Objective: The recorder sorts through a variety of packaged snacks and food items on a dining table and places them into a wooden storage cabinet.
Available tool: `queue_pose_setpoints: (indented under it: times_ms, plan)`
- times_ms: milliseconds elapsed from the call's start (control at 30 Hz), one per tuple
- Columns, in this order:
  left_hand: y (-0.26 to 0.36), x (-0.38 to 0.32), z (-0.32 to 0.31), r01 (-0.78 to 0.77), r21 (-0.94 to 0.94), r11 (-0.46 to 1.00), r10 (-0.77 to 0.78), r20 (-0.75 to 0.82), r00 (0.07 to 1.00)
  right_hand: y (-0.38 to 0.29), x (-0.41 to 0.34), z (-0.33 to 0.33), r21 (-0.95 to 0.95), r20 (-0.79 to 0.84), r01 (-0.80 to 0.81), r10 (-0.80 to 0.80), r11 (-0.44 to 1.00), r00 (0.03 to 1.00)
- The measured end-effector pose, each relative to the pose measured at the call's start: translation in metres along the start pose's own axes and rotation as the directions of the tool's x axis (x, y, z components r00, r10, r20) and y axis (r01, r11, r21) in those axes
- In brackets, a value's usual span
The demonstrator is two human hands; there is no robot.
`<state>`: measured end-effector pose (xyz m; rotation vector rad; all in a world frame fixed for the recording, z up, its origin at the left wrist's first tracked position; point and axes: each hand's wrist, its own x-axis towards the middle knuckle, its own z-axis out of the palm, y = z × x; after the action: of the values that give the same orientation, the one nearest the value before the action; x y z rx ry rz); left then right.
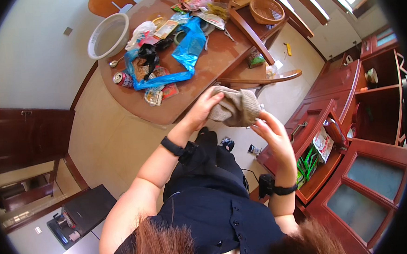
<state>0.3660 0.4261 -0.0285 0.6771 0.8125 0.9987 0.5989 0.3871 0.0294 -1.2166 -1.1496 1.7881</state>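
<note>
A bunched beige-grey cloth [235, 107] is between my two hands, in front of the table's near edge. My left hand [204, 107] grips its left side, with the thumb over the fabric. At the cloth's lower right side, my right hand [270, 130] pinches or touches it with bent fingers; the fingertips are partly hidden. Beyond the cloth, a brown table [217, 63] bears a blue plastic bag [189, 45], a black plastic bag [148, 57], a drink can [122, 79], a spoon [115, 62] and several food packets.
A white plastic basin [108, 36] overhangs the table's left edge. A wicker basket [267, 10] sits at the far right. A wooden chair [260, 78] stands against the table's right side. An open drawer [320, 175] holding packets juts out at the right. A small packet [254, 149] lies on the floor.
</note>
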Motion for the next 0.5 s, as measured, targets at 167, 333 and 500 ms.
queue_pose_setpoints:
  times_ms: [167,333,500]
  plan:
    - [0.023,-0.026,-0.050,-0.133,-0.035,0.991,0.128,-0.116,0.985,0.014,0.069,0.075,-0.133,0.132,0.044,-0.026,0.990,0.991]
    - [0.046,-0.014,-0.109,-0.200,0.341,0.919,0.286,-0.226,0.931,0.025,0.155,0.128,-0.183,0.095,0.201,-0.186,0.962,0.978]
    - [0.043,0.023,-0.227,-0.010,0.722,0.692,0.443,-0.412,0.796,0.059,0.276,0.163,-0.604,-0.108,0.310,-0.461,0.734,0.881]
